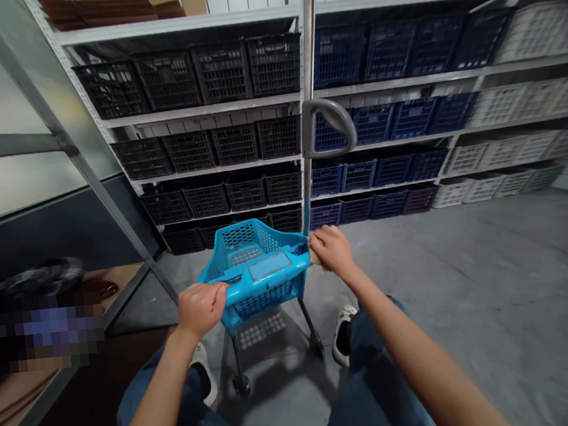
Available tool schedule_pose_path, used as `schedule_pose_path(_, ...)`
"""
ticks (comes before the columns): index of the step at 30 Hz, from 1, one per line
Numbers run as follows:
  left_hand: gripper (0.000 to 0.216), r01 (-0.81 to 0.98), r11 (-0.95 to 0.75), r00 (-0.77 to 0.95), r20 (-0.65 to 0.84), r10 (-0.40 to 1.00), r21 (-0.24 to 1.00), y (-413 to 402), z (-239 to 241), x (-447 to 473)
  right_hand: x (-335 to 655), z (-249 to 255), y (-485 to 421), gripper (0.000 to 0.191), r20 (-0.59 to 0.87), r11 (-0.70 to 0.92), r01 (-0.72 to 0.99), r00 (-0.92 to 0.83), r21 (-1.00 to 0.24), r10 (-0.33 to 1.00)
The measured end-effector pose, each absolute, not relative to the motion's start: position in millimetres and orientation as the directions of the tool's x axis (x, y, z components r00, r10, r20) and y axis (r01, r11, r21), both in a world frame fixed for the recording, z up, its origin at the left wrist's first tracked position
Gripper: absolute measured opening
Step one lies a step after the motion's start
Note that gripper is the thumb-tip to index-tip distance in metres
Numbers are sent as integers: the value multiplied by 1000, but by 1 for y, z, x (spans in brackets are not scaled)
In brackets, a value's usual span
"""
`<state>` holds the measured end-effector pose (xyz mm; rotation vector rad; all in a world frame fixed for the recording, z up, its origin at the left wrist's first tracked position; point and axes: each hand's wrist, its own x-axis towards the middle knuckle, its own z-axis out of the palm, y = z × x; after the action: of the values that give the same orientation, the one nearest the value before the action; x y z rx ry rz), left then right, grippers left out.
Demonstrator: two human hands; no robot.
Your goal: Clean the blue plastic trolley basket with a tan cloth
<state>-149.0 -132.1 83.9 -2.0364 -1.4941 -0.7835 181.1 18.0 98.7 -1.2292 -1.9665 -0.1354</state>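
A small blue plastic shopping cart (239, 237) stands on the floor between my knees, its basket facing away from me. My left hand (199, 308) is wrapped round the left end of its blue handle (258, 284). Round the right end closes my right hand (328, 245), with a bit of something tan showing under the fingers. Perforated walls make up the basket, and its floor shows as a lattice with nothing seen on it. Dark legs run down to small caster wheels (241, 383). A metal pole (309, 50) with a grey loop grip (330, 128) rises by the cart's right side.
White shelving (175, 26) ahead carries rows of black crates (223, 70), blue crates (389, 49) and white crates (499, 105). Flat brown cardboard (108, 9) lies on top. At left is a metal-framed rack (113, 209). Grey concrete floor (462, 289) extends to the right.
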Motion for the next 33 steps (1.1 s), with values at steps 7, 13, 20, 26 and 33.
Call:
schedule_pose_path(7,39,960,-276,230,694,682,-46,-132,85,-155,195,107,73,39,282,437,375,-402,-818,871)
schedule_pose_path(13,43,998,-38,61,577,814,-52,-137,97,-145,191,90,44,39,476,511,350,-189,-785,859)
schedule_pose_path(20,47,998,9,16,396,918,-61,-134,116,-117,157,70,-33,31,754,493,764,-12,-417,656)
schedule_pose_path(26,48,994,26,26,454,891,-108,-131,110,-108,166,43,-39,26,693,677,723,-418,-137,587)
schedule_pose_path(33,50,989,-4,77,500,862,-146,-131,104,-114,193,55,32,36,626,576,459,-52,-677,778)
